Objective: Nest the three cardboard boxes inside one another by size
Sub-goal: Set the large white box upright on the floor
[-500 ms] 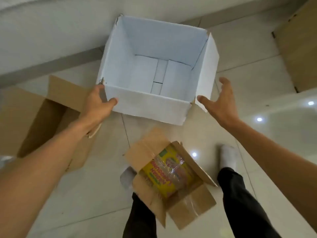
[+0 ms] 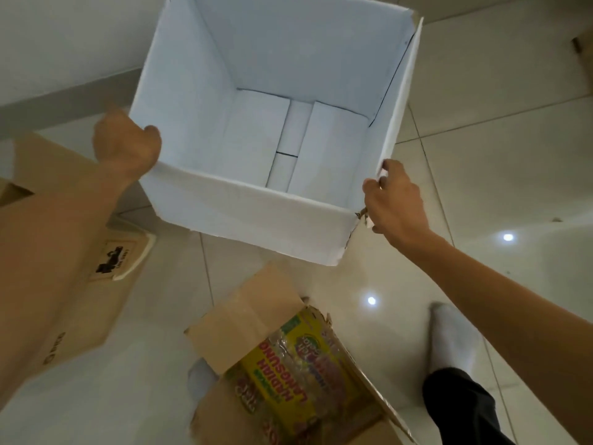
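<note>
Both hands have closed on the white box (image 2: pixel 256 149) since the earlier frame, where they were only reaching for it with spread fingers; the box now fills far more of the head view, so it has been drawn in toward the person.

In the head view, the left hand (image 2: pixel 126 146) clasps the box's near-left corner at about 9 o'clock, thumb hooked over the rim. The right hand (image 2: pixel 396 202) pinches the near-right corner edge at about 3 o'clock. The box is open, empty, and sits toward 12 o'clock.

A brown box (image 2: pixel 64 284) lies at 8 o'clock, partly hidden by the left forearm. A smaller printed box (image 2: pixel 288 374) with open flaps sits at 6 o'clock on the tiled floor (image 2: pixel 481 155), between the person's socked feet.

With the biggest box now in hand, it looks ready to serve as the outer shell; nothing is nested yet.
</note>
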`<state>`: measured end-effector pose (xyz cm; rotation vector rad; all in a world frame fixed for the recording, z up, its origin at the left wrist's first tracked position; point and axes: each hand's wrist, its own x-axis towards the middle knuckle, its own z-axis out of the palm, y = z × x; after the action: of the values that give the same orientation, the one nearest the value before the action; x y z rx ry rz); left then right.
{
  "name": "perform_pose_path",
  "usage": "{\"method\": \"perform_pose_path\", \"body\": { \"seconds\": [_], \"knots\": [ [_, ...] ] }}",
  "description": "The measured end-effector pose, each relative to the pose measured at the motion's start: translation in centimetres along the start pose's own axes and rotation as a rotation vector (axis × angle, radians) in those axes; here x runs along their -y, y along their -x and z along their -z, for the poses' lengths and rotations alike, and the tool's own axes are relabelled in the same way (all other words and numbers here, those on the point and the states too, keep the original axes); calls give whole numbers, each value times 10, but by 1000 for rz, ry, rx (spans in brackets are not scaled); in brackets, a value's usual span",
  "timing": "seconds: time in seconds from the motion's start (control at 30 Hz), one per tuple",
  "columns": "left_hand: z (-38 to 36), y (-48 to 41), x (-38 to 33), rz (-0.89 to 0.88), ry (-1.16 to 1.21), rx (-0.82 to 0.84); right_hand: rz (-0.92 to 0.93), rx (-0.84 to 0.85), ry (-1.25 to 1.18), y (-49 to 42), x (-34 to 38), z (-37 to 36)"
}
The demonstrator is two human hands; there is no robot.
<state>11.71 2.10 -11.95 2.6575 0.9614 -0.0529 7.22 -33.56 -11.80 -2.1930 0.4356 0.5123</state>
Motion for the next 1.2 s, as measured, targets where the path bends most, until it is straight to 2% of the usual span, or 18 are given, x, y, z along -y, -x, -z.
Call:
{"method": "perform_pose_path", "body": {
  "seconds": [0.17, 0.33, 0.5, 0.7, 1.2],
  "knots": [
    [4, 0, 9, -45, -71, 150, 16, -32, 5, -24, 6, 9],
    [-8, 14, 7, -12, 53, 256, 120, -92, 151, -73, 18, 45],
    [-30, 36, -5, 31, 205, 141, 252, -111, 309, -110, 31, 62],
    [-38, 37, -16, 52, 267, 99, 338, -158, 398, -132, 36, 64],
    [-46, 21, -27, 90, 260, 60, 348, -157, 447, -158, 50, 71]
  ]
}}
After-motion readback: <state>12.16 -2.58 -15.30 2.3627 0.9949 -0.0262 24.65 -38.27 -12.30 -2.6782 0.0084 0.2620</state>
